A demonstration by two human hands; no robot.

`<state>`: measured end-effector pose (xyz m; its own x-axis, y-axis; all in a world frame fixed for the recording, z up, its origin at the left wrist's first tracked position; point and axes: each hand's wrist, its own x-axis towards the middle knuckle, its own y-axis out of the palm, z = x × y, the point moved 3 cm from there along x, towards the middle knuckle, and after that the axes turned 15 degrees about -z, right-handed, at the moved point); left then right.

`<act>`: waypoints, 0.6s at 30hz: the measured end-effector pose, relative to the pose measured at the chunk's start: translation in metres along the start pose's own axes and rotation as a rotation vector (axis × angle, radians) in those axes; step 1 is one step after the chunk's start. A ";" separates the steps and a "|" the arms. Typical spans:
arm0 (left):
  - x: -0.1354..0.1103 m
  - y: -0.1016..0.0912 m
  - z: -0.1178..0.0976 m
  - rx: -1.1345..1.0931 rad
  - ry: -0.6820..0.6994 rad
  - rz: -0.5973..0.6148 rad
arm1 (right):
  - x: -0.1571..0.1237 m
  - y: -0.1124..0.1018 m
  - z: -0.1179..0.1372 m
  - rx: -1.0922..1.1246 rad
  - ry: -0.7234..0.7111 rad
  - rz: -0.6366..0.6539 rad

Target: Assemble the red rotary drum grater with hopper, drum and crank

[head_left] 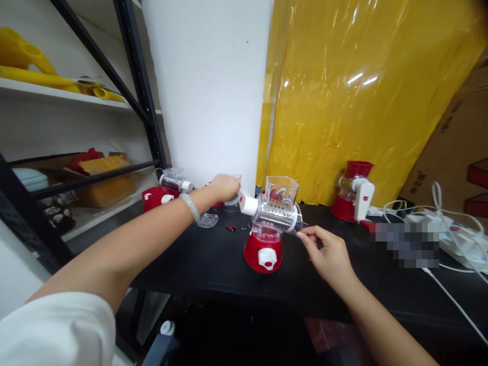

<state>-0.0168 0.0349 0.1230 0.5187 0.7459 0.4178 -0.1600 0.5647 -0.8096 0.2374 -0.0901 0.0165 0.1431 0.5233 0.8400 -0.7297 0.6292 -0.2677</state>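
Observation:
A small rotary grater with a red base, a clear hopper and a metal drum stands on the black table. My left hand, a pale bangle on its wrist, is closed round the white crank handle at the drum's left end. Beside the drum's open right end, my right hand has its fingertips pinched at the clear rim; anything between them is too small to see.
A second grater stands at the back right, a third at the back left. A clear lid and small dark bits lie near the middle. White cables and a power strip fill the right side. Shelving stands at left.

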 end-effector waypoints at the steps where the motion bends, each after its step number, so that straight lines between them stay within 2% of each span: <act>1: -0.015 0.012 -0.006 -0.025 0.021 0.045 | 0.000 0.000 0.001 -0.003 -0.003 0.001; 4: -0.067 0.029 -0.025 -0.090 0.086 0.121 | 0.000 0.000 0.003 -0.008 -0.013 0.006; 5: -0.083 0.027 -0.030 -0.107 0.104 0.139 | 0.000 0.000 0.003 -0.010 -0.016 0.008; 7: -0.111 0.012 -0.039 -0.139 0.135 0.160 | 0.000 0.000 0.004 -0.013 -0.017 0.010; 9: -0.129 -0.017 -0.046 -0.183 0.182 0.155 | 0.000 0.000 0.003 -0.015 -0.012 0.007; 12: -0.139 -0.069 -0.050 -0.124 0.210 0.092 | -0.001 -0.001 0.002 -0.013 -0.002 0.001; 15: -0.132 -0.119 -0.046 -0.016 0.147 -0.068 | -0.001 0.001 0.001 -0.007 0.000 0.006; 18: -0.112 -0.151 -0.038 0.111 0.034 -0.293 | 0.000 0.003 0.000 0.000 -0.001 0.012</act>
<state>-0.0194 -0.1472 0.1826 0.5837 0.5346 0.6111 -0.0895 0.7904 -0.6060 0.2350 -0.0885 0.0156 0.1339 0.5303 0.8372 -0.7310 0.6232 -0.2778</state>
